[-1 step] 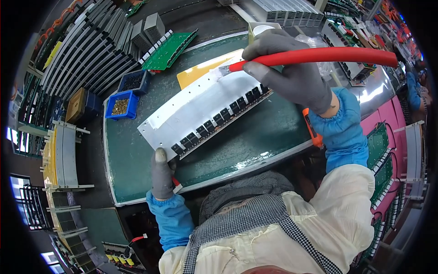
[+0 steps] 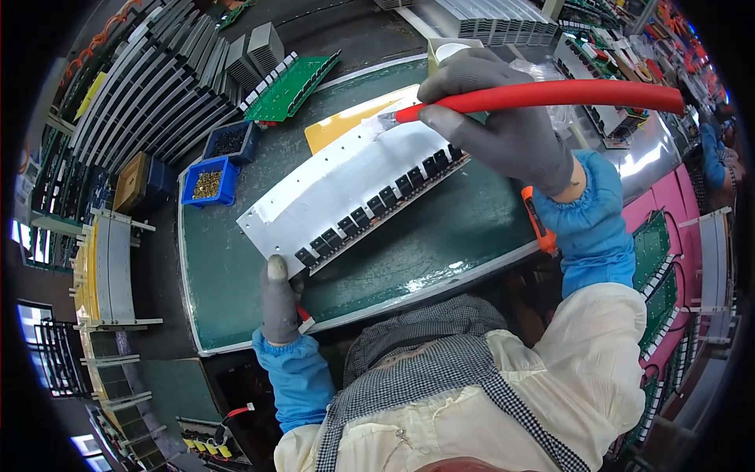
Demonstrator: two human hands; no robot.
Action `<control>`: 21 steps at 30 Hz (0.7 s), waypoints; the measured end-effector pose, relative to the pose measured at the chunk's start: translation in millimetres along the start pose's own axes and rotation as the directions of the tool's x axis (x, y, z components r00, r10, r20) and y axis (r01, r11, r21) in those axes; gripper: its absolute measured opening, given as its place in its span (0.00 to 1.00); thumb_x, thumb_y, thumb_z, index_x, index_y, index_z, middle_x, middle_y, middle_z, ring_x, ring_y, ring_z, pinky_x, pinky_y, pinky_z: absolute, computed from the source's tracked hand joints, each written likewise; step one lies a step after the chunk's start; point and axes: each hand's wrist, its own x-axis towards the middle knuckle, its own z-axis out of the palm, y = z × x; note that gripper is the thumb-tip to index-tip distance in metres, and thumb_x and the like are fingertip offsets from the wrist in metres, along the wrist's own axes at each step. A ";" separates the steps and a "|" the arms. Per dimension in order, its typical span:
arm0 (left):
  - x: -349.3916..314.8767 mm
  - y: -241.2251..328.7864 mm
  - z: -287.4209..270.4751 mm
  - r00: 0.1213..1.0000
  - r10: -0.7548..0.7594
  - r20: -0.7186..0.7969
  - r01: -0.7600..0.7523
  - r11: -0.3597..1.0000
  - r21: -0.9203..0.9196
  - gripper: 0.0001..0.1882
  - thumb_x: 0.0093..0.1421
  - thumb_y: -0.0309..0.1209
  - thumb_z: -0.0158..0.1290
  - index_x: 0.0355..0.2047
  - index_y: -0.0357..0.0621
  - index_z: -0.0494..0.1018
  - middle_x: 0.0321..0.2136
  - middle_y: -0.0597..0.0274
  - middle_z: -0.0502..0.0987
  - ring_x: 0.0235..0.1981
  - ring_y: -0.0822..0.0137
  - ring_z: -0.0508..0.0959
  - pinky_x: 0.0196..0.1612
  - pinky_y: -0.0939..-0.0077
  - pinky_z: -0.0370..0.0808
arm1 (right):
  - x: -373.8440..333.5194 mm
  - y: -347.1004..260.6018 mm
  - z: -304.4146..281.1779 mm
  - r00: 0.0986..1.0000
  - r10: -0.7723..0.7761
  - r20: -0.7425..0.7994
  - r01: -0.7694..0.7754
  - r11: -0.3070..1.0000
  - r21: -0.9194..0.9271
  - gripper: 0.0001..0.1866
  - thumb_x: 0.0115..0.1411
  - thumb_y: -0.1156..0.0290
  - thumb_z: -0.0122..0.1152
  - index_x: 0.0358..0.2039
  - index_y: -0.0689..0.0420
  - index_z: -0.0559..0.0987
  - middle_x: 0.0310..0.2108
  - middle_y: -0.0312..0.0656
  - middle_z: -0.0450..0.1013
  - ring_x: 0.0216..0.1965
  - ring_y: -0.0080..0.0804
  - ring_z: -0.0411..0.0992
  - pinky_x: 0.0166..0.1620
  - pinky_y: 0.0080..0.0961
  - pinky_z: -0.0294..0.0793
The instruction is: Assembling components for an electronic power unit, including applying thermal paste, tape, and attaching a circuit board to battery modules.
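Green tabletop (image 2: 236, 303) w/ pale edge (image 2: 185, 279) runs under & btwn L hand (image 2: 279, 303) and R hand (image 2: 519, 141), glare spots on nr side. Well left of L hand: bright windows (image 2: 31, 321); closer in, rack (image 2: 141, 321) w/ cream bars. Dk grey surface (image 2: 169, 267) btwn rack & tabletop, floor or bench, can't tell. Right of R hand: shiny metallic surface (image 2: 641, 161), strong white glare; pink surface (image 2: 686, 189) just beyond.

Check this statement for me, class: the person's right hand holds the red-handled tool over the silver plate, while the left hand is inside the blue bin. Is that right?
Not quite: the left hand is misplaced. The head view shows its thumb on the near-left corner of the silver plate. The right hand does hold the red-handled tool over that plate.
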 end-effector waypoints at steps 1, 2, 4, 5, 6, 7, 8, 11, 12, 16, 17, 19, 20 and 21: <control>0.0 0.4 0.0 1.000 -0.001 0.002 0.001 1.000 0.002 0.49 0.53 0.76 0.44 0.46 0.36 0.75 0.21 0.71 0.72 0.18 0.83 0.60 0.20 0.84 0.53 | 0.1 0.5 -2.7 1.000 0.003 -0.001 -0.003 1.000 -0.001 0.09 0.56 0.65 0.68 0.33 0.56 0.81 0.29 0.37 0.78 0.29 0.28 0.73 0.33 0.26 0.73; -0.7 0.4 -0.1 1.000 0.008 -0.004 -0.008 1.000 0.000 0.49 0.53 0.76 0.44 0.46 0.36 0.75 0.21 0.71 0.72 0.18 0.83 0.60 0.20 0.84 0.53 | -0.7 1.3 -5.7 0.999 0.030 0.016 -0.030 0.999 -0.018 0.09 0.56 0.65 0.68 0.33 0.56 0.81 0.28 0.37 0.77 0.29 0.27 0.73 0.32 0.26 0.73; -1.7 -1.2 -2.8 1.000 0.015 -0.008 -0.015 1.000 0.001 0.49 0.53 0.76 0.45 0.46 0.36 0.74 0.21 0.72 0.72 0.18 0.83 0.59 0.20 0.83 0.52 | -3.8 5.9 -10.6 0.998 0.061 0.032 -0.060 0.998 -0.034 0.09 0.57 0.65 0.67 0.34 0.56 0.81 0.27 0.37 0.77 0.28 0.27 0.74 0.32 0.25 0.74; -1.5 -3.0 -6.2 1.000 0.005 0.017 -0.004 1.000 -0.028 0.45 0.55 0.74 0.46 0.45 0.40 0.75 0.25 0.70 0.75 0.21 0.82 0.64 0.22 0.84 0.57 | -5.5 10.5 -14.3 0.998 0.049 0.025 -0.047 0.997 -0.058 0.09 0.57 0.65 0.67 0.34 0.56 0.81 0.26 0.38 0.77 0.27 0.27 0.75 0.31 0.25 0.75; -1.5 -3.9 -7.8 0.999 -0.006 0.042 0.008 0.998 -0.056 0.40 0.56 0.72 0.47 0.45 0.45 0.76 0.29 0.69 0.78 0.23 0.80 0.69 0.23 0.85 0.61 | -7.3 14.4 -17.3 0.999 0.037 0.018 -0.035 0.996 -0.081 0.10 0.57 0.64 0.66 0.34 0.56 0.81 0.26 0.39 0.77 0.27 0.27 0.76 0.31 0.25 0.76; -2.2 -3.3 -6.8 0.999 -0.007 0.045 0.010 0.998 -0.054 0.40 0.56 0.72 0.47 0.45 0.45 0.76 0.29 0.69 0.78 0.23 0.80 0.69 0.23 0.85 0.61 | -9.5 17.1 -18.7 0.999 0.040 0.017 -0.039 0.996 -0.083 0.10 0.57 0.64 0.66 0.34 0.56 0.81 0.26 0.39 0.77 0.27 0.27 0.76 0.31 0.25 0.76; -2.5 -1.8 -5.0 1.000 -0.013 0.011 0.013 1.000 -0.020 0.43 0.55 0.73 0.47 0.44 0.42 0.75 0.24 0.71 0.73 0.21 0.81 0.64 0.22 0.84 0.56 | -12.0 19.8 -19.7 0.997 0.070 0.010 -0.069 0.993 -0.101 0.10 0.58 0.64 0.66 0.35 0.57 0.81 0.26 0.39 0.78 0.27 0.28 0.77 0.31 0.24 0.77; -3.1 0.6 -1.3 0.999 -0.016 -0.033 0.017 1.000 0.016 0.44 0.54 0.74 0.46 0.43 0.40 0.74 0.19 0.73 0.67 0.18 0.81 0.59 0.21 0.82 0.51 | -19.7 25.4 -26.6 0.985 0.167 0.040 -0.162 0.981 -0.103 0.09 0.58 0.69 0.65 0.37 0.58 0.80 0.30 0.40 0.77 0.32 0.29 0.76 0.36 0.25 0.77; -3.0 1.0 -0.8 0.999 -0.016 -0.046 0.017 1.000 0.015 0.44 0.54 0.74 0.47 0.43 0.40 0.74 0.18 0.73 0.66 0.18 0.80 0.59 0.21 0.82 0.51 | -21.8 26.9 -28.6 0.970 0.229 0.081 -0.222 0.971 -0.087 0.08 0.58 0.73 0.65 0.39 0.59 0.79 0.35 0.40 0.75 0.37 0.29 0.74 0.42 0.26 0.75; -1.5 -1.0 -4.8 1.000 -0.016 -0.019 0.017 0.999 0.029 0.44 0.54 0.74 0.46 0.42 0.40 0.74 0.18 0.73 0.65 0.18 0.80 0.59 0.21 0.81 0.50 | -23.7 33.8 -31.9 0.967 0.242 0.079 -0.233 0.967 -0.107 0.09 0.59 0.72 0.65 0.39 0.59 0.79 0.36 0.40 0.76 0.39 0.29 0.75 0.43 0.26 0.76; -1.8 -1.0 -4.7 0.999 -0.027 -0.021 0.027 0.999 0.023 0.44 0.54 0.74 0.46 0.42 0.40 0.74 0.18 0.73 0.65 0.18 0.80 0.59 0.21 0.81 0.50 | -24.5 35.1 -31.7 0.970 0.233 0.063 -0.226 0.969 -0.101 0.09 0.59 0.71 0.65 0.40 0.59 0.79 0.37 0.40 0.76 0.39 0.29 0.75 0.44 0.26 0.76; -2.3 0.1 -3.3 0.999 -0.036 -0.022 0.037 0.999 0.017 0.44 0.54 0.74 0.46 0.42 0.40 0.74 0.18 0.73 0.65 0.18 0.80 0.59 0.21 0.82 0.50 | -25.3 35.4 -32.8 0.974 0.223 0.047 -0.218 0.971 -0.096 0.10 0.59 0.71 0.66 0.40 0.60 0.79 0.37 0.40 0.76 0.40 0.30 0.75 0.45 0.26 0.77; -2.7 1.8 -1.3 0.999 -0.026 -0.027 0.026 0.999 0.018 0.44 0.54 0.74 0.47 0.41 0.40 0.74 0.18 0.73 0.65 0.18 0.80 0.59 0.21 0.82 0.51 | -24.7 35.1 -34.0 0.966 0.253 0.058 -0.247 0.964 -0.100 0.10 0.60 0.71 0.66 0.40 0.60 0.79 0.38 0.41 0.76 0.41 0.30 0.76 0.45 0.26 0.77; -2.7 3.0 -0.1 0.999 -0.015 -0.032 0.016 1.000 0.019 0.44 0.54 0.74 0.47 0.41 0.40 0.75 0.18 0.73 0.66 0.18 0.80 0.59 0.21 0.82 0.51 | -23.9 34.8 -35.0 0.957 0.283 0.069 -0.275 0.956 -0.105 0.10 0.60 0.70 0.66 0.40 0.60 0.79 0.38 0.41 0.76 0.41 0.30 0.76 0.46 0.26 0.77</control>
